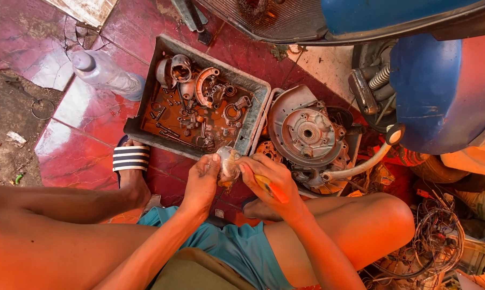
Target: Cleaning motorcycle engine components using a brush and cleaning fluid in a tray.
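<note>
Red tiled floor, you sit low among scooter parts | left hand clamps a small metal part over your lap, steadying it | right hand closed on an orange-handled tool, working it | parts tray just ahead, within reach | engine casing beside the tray.

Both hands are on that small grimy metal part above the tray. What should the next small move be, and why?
Probably a slight turn of the small metal part in the left hand, to bring another face to the orange-handled tool in the right hand. Both hands grip it together, the tool lies close against it, and it looks dirty. It hangs just beyond the near rim of the parts tray.
</note>
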